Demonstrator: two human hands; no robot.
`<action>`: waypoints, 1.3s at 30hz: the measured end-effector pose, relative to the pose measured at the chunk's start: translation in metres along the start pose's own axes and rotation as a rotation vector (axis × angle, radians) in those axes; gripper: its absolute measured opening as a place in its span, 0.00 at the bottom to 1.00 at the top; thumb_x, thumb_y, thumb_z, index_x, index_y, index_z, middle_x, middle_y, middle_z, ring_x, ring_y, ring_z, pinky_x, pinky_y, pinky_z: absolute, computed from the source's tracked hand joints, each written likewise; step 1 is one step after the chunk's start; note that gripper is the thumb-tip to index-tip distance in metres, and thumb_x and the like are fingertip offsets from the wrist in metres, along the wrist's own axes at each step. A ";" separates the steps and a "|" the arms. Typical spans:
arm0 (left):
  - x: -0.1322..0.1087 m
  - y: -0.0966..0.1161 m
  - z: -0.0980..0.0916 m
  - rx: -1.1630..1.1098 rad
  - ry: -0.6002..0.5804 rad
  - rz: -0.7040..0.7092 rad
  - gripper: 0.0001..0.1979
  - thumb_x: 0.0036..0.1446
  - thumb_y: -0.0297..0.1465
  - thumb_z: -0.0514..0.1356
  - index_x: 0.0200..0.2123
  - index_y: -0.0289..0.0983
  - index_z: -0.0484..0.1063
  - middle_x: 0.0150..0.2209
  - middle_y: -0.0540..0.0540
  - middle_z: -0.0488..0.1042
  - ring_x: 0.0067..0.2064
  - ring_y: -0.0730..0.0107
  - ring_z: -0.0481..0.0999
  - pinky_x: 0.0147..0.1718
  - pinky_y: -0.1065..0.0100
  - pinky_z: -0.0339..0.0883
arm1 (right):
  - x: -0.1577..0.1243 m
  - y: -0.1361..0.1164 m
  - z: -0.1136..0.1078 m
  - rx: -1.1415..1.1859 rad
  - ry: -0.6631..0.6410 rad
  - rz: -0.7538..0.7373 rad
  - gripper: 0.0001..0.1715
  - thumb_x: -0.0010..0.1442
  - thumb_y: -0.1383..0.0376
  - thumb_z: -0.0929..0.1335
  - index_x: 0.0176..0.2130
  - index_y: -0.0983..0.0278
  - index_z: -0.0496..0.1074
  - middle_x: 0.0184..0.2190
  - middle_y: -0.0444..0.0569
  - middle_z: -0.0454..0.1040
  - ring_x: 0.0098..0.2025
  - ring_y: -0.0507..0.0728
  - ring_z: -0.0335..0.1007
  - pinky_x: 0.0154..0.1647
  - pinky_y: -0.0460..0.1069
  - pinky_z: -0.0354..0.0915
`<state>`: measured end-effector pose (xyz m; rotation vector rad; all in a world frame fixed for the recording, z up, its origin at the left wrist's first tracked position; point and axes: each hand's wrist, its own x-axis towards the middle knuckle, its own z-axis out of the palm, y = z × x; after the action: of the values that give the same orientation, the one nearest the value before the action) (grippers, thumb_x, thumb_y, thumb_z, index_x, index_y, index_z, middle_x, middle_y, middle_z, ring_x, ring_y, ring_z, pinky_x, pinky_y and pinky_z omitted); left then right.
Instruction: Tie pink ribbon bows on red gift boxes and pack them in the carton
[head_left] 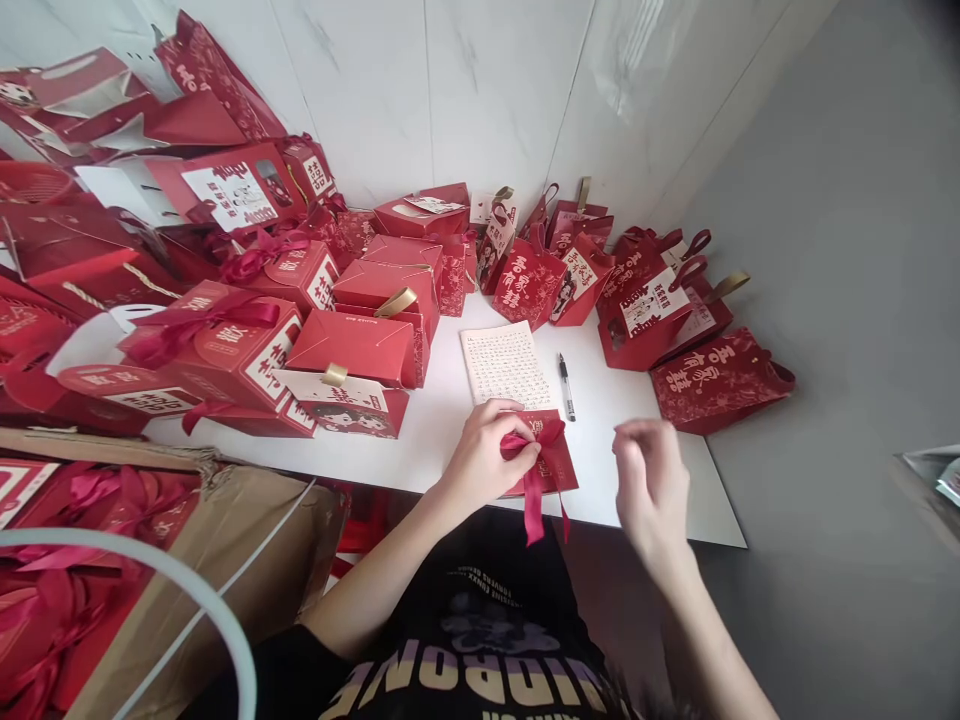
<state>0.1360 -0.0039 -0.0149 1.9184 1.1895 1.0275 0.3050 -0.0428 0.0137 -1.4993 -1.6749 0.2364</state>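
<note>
At the table's front edge lies a small red gift box [566, 470] with gold lettering and a red ribbon [551, 455] tied across its top. My left hand [491, 450] rests over the box's left side, thumb and fingers pinched on the ribbon near its knot. Two ribbon tails hang down past the front edge of the table. My right hand [652, 490] is raised to the right of the box, apart from it. Its fingers are curled in, and no ribbon or other thing shows in them.
Behind the box lie a handwritten sheet [502, 365] and a black-capped pen [566, 385]. Red gift boxes [352, 345] crowd the white table's left side; smaller handled boxes [645, 310] stand along the back and right. A cardboard carton [247, 560] with ribboned boxes is at lower left.
</note>
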 end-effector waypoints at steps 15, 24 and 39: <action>-0.014 0.005 -0.009 0.116 0.129 -0.299 0.12 0.59 0.36 0.50 0.24 0.39 0.57 0.27 0.51 0.63 0.28 0.72 0.66 0.30 0.69 0.61 | 0.019 0.005 0.029 0.154 -0.350 0.369 0.22 0.56 0.54 0.61 0.18 0.62 0.52 0.14 0.38 0.53 0.19 0.48 0.48 0.20 0.45 0.48; -0.021 0.002 -0.001 -0.119 0.255 -0.323 0.11 0.58 0.33 0.51 0.24 0.38 0.59 0.29 0.51 0.61 0.32 0.73 0.66 0.34 0.71 0.63 | -0.019 0.006 0.045 0.662 -0.059 0.518 0.15 0.57 0.57 0.63 0.23 0.62 0.57 0.19 0.38 0.57 0.22 0.49 0.52 0.24 0.45 0.53; -0.021 -0.001 -0.002 -0.133 0.264 -0.360 0.12 0.58 0.35 0.51 0.24 0.38 0.57 0.28 0.51 0.60 0.29 0.74 0.64 0.31 0.72 0.62 | -0.016 0.027 0.046 1.011 -0.167 0.583 0.20 0.51 0.55 0.68 0.20 0.62 0.56 0.17 0.38 0.54 0.20 0.48 0.50 0.22 0.45 0.53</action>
<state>0.1280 -0.0230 -0.0207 1.4288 1.5070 1.1491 0.2918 -0.0319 -0.0390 -1.1118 -0.8963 1.3252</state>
